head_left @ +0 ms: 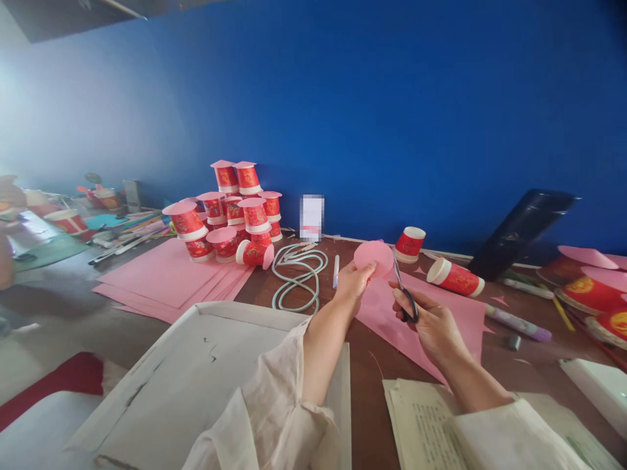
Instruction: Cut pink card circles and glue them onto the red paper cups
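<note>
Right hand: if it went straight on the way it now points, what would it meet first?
Its scissors would probably first meet the pink paper circle in the left hand; depth is unclear.

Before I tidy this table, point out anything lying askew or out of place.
One red cup lies tipped over by the large pink sheet; another lies at the foot of the stacked cups, which stand. A jagged pink scrap sits loose on the table.
</note>
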Demonstrator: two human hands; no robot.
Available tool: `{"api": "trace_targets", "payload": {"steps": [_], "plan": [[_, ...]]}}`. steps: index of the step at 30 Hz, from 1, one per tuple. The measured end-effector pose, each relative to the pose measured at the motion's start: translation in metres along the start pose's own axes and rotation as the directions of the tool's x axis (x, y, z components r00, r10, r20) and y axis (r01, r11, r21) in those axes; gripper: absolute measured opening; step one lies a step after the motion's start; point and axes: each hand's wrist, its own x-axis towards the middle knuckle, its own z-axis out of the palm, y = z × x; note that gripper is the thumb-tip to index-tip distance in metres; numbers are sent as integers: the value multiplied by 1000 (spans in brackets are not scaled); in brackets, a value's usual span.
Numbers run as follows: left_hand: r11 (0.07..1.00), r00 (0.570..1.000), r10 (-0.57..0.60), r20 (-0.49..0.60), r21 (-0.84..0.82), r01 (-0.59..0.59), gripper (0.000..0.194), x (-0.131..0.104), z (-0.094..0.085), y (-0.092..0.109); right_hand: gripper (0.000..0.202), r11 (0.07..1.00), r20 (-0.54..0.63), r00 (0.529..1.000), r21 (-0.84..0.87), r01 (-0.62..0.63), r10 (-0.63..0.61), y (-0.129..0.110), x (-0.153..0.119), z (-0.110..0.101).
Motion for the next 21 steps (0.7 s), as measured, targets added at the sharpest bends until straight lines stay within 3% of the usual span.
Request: {"api": "trace_targets", "payload": {"steps": [3, 21], "plan": [[997, 998, 45, 53, 65, -48, 24, 0, 0, -1, 52, 1000, -4, 1000, -10, 21, -21, 2, 1, -1], [994, 996, 60, 60, 88, -65, 24, 3, -1, -2, 49, 999, 9, 1000, -40, 2, -2, 5, 4, -6]]}}
